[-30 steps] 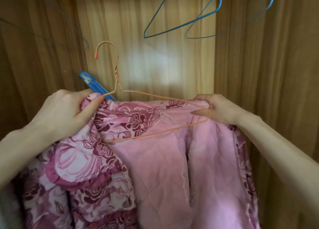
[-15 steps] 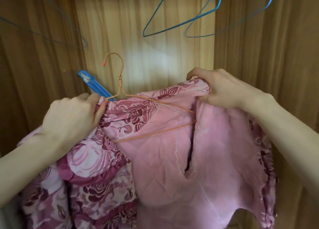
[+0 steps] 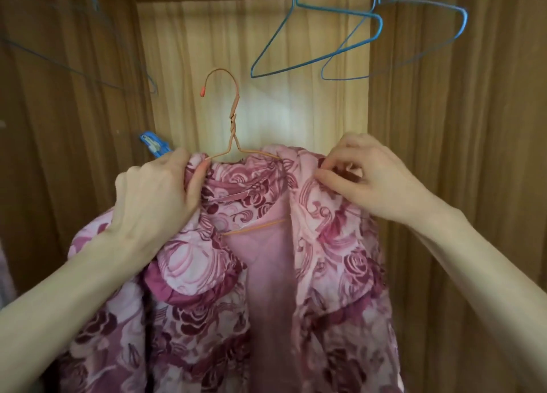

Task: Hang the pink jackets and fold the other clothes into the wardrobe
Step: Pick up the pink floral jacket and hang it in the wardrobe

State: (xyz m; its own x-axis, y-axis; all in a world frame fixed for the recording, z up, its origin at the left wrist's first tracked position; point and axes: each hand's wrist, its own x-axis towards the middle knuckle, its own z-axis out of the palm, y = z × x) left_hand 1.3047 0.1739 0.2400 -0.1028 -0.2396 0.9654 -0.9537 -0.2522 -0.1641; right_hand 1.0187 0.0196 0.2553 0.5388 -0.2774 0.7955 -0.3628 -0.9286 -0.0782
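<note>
Both hands are up at the shoulders of the pink jacket (image 3: 296, 259), one on each side of its open front. The left hand (image 3: 157, 194) has its fingers curled round the jacket's left shoulder, thumb pressed on the collar edge right where the wire of the orange hanger (image 3: 233, 120) disappears under the cloth. The right hand (image 3: 370, 176) pinches the fabric at the right shoulder between thumb and fingertips, apparently tucking it over the hanger's arm, though the wire on that side is hidden and it cannot be told whether it sits fully inside the sleeve. The jacket hangs between the two forearms, near the person and in front of the wardrobe's (image 3: 254, 52) pale back panel, its long axis running straight down and out of view at the bottom. The hanger's shoulder line runs left to right, level with the hands, and its lower bar shows through the open front. Its hook stands upright just above and between the hands, closer to the left one, with the open end facing left. Above and to the right, farther in, two blue hangers (image 3: 319, 34) hang from higher up; the rail itself is out of view. So the lift will likely go upward and slightly away, and the left hand seems better placed to steer the hook.
</note>
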